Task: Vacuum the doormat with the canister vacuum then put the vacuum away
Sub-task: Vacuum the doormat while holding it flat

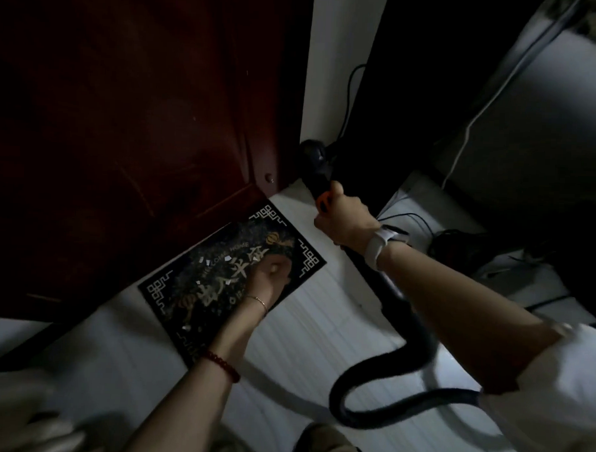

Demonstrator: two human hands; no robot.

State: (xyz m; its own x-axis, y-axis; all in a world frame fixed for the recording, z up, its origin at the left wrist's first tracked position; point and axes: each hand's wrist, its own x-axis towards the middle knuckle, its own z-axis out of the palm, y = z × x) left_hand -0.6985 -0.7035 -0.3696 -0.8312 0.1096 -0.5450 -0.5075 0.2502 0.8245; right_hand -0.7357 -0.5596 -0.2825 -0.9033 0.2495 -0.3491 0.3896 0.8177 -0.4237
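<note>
A dark doormat with gold and white patterns lies on the pale floor against a red-brown door. Small white paper scraps are scattered over it. My left hand rests on the mat's right part with its fingers curled downward; whether it holds anything is hidden. My right hand grips the black vacuum handle, which has an orange part, above the floor just right of the mat's far corner. The black hose runs from the handle under my right arm and loops across the floor. The canister is not in view.
The red-brown door fills the upper left. A white wall strip and dark furniture stand behind the handle. Thin cables and a dark object lie on the floor at the right. A shoe shows at the bottom.
</note>
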